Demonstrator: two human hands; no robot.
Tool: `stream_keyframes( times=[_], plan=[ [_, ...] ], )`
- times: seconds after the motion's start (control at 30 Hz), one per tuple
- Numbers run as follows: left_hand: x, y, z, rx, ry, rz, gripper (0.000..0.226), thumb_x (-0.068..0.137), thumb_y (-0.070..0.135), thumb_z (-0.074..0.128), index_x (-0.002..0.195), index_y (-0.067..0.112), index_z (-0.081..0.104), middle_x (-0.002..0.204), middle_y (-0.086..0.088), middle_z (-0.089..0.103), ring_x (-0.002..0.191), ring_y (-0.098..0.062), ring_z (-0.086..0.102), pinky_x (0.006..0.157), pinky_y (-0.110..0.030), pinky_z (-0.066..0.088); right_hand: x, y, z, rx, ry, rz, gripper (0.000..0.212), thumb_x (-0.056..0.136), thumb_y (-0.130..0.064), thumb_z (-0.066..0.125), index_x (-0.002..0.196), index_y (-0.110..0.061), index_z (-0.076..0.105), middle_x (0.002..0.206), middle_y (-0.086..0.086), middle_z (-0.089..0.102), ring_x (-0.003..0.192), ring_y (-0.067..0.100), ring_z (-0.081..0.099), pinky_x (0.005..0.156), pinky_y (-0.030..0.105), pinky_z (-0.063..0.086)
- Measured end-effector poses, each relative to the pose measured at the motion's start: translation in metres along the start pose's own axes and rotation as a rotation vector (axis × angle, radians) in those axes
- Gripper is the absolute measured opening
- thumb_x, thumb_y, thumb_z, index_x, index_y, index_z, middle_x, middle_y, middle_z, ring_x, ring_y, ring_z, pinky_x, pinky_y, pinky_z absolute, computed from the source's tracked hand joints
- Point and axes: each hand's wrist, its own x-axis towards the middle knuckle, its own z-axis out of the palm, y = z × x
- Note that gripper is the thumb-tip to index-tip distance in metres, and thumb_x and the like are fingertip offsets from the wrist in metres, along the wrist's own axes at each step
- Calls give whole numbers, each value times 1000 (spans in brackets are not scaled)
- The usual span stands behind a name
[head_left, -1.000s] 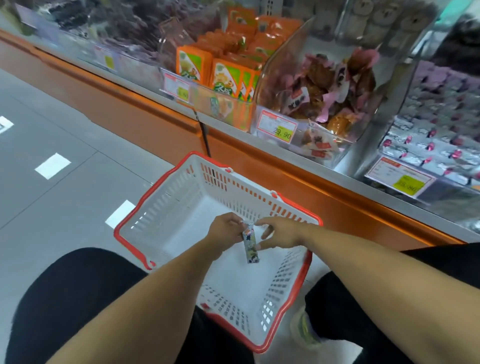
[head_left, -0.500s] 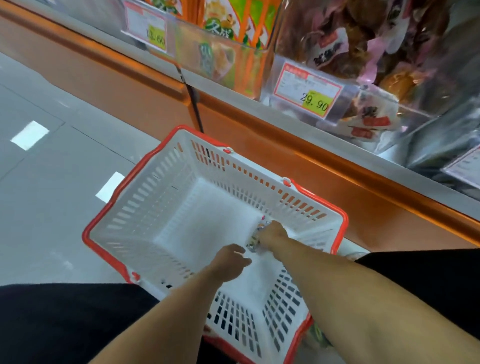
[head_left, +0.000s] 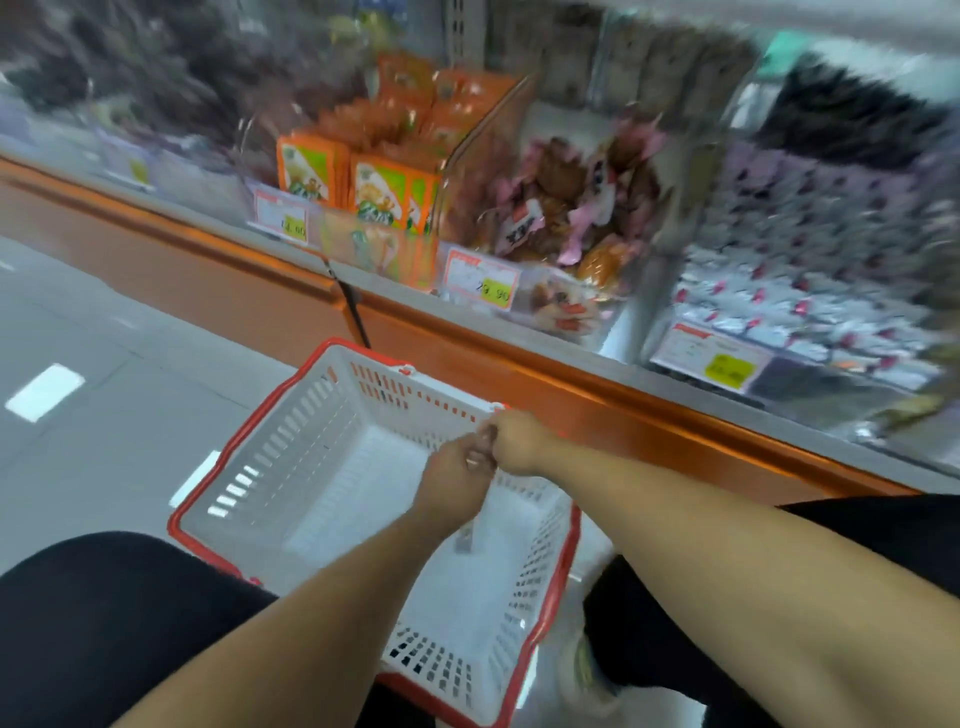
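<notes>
Left hand (head_left: 457, 470): over the far right part of the basket, fingers curled and touching the other hand. Too blurred to tell whether it grips anything.
Right hand (head_left: 519, 441): just past the left one, near the far rim, fingers curled too. Hold or no hold, I cannot tell.
Basket (head_left: 311, 415): white with a red rim, on the floor (head_left: 104, 389) between your knees, just in front of the shelf ledge (head_left: 623, 410).
Basket contents: one small grey smear that looks like a small packet (head_left: 464, 540), on the bottom below your left wrist. Nothing else shows.
Step, as it looks: sorting a snack item over the basket.
Do it well: keep both hands inside the rim and low, let go only over the bottom, and hold your head steady because the view is smeared.
Shelf bins: orange packs (head_left: 395, 192) stand upright on the left. The middle bin (head_left: 639, 291) holds loose brown snacks in pink wrappers (head_left: 571, 208) behind a price tag (head_left: 483, 283). Silver-pink sweets (head_left: 805, 291) fill the right.
</notes>
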Motion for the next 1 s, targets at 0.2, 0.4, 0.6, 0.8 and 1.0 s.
stream_keyframes(
  times=[0.2,0.4,0.6,0.8,1.0],
  plan=[
    [-20,124,-34,-83,338,364,15,90,5,62,89,19,68,82,2,68,74,-6,61,68,-21,46,-92,-29,-101,-16,329,-292,17,88,-4,55,94,-12,69,105,13,73,99,33,65,79,37,51],
    [-30,246,-30,-133,326,651,16,89,7,62,86,23,65,78,14,66,74,4,61,65,-14,46,-151,-1,-185,399,836,-272,29,86,-3,60,100,-19,80,86,-3,75,70,6,66,65,23,50],
    [-16,298,13,-167,178,605,19,87,4,61,98,19,63,89,6,68,86,-18,64,77,-29,50,-145,45,-218,457,1051,10,30,89,-6,60,108,-21,79,110,3,76,107,22,67,92,35,55],
    [-4,297,56,59,76,603,44,92,-4,49,133,11,57,130,-9,61,123,-26,55,100,-29,41,-121,82,-256,106,889,241,33,98,-5,51,128,-8,66,125,16,68,107,30,67,92,40,56],
    [15,283,78,401,152,749,49,91,9,52,139,11,50,139,-9,53,132,-27,44,115,-40,33,-87,92,-281,-96,967,298,34,100,-7,46,125,-12,69,125,14,68,114,32,64,100,43,53]
  ],
)
